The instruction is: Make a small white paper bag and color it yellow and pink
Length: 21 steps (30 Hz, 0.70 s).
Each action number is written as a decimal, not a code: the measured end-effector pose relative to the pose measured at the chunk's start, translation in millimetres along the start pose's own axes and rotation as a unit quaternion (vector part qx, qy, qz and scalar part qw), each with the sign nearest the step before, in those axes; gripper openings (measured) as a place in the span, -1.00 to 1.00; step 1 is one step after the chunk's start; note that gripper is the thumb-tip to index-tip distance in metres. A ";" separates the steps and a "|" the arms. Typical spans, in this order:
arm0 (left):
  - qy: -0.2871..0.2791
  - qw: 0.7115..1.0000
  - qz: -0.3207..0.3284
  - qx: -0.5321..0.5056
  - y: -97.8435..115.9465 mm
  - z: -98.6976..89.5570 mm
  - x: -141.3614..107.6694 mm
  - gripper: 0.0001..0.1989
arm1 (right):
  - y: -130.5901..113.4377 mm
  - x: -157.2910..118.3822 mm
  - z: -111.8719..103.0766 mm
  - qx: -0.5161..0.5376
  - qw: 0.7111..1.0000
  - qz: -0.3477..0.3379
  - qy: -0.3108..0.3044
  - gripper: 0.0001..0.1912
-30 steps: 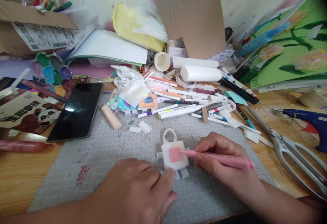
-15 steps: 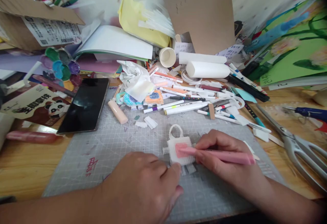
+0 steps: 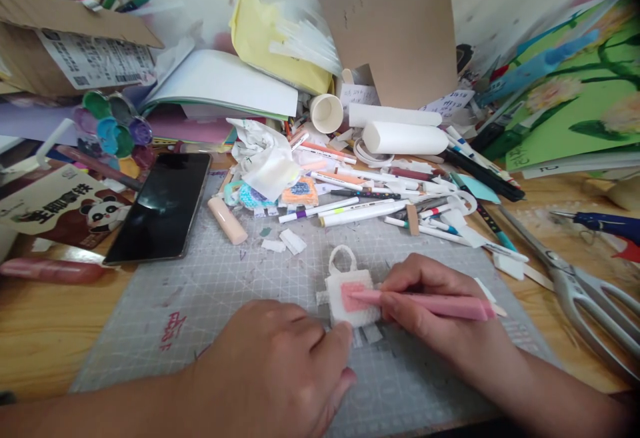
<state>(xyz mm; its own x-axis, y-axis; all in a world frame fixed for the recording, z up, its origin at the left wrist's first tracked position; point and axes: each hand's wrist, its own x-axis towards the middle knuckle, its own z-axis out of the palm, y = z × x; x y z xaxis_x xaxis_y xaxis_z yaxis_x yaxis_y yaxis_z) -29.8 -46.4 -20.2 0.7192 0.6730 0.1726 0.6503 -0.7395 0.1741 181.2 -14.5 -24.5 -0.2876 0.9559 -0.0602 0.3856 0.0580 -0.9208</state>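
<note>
A small white bag-shaped piece (image 3: 336, 299) with a looped handle and a textured face lies on the grey cutting mat (image 3: 210, 291). A pink square (image 3: 354, 296) is coloured on its front. My right hand (image 3: 425, 305) is closed around a pink marker (image 3: 445, 305), whose tip touches that square. On the near side, my left hand (image 3: 285, 358) has its fingers curled, and a fingertip presses the piece's lower edge; its other fingertips are hidden. Small pale strips (image 3: 367, 336) stick out from beneath the piece.
Scissors (image 3: 575, 278) and a blue glue gun (image 3: 600, 219) lie at right. Several markers (image 3: 360, 211), crumpled paper (image 3: 267, 158) and paper rolls (image 3: 405, 138) crowd the back. A phone (image 3: 163, 205) and a panda-printed packet (image 3: 75, 208) lie left, below a cardboard box (image 3: 25, 45).
The pink marker's tip has shifted slightly within the square, and the pink looks a little more even. Both hands keep nearly the same places; the view has shifted slightly.
</note>
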 end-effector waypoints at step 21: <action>0.002 1.000 0.008 -0.005 -1.1 1.1 -1.8 -0.79 | 3.6 -0.2 -1.2 0.011 1.000 -0.003 0.023 -0.84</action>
<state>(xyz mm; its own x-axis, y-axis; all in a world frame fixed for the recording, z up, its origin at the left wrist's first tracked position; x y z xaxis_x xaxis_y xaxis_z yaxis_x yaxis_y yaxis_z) -31.5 -46.8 -21.7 0.7290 0.6607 0.1789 0.6355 -0.7504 0.1817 183.6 -14.2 -27.4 -0.2483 0.9680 -0.0371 0.3644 0.0579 -0.9294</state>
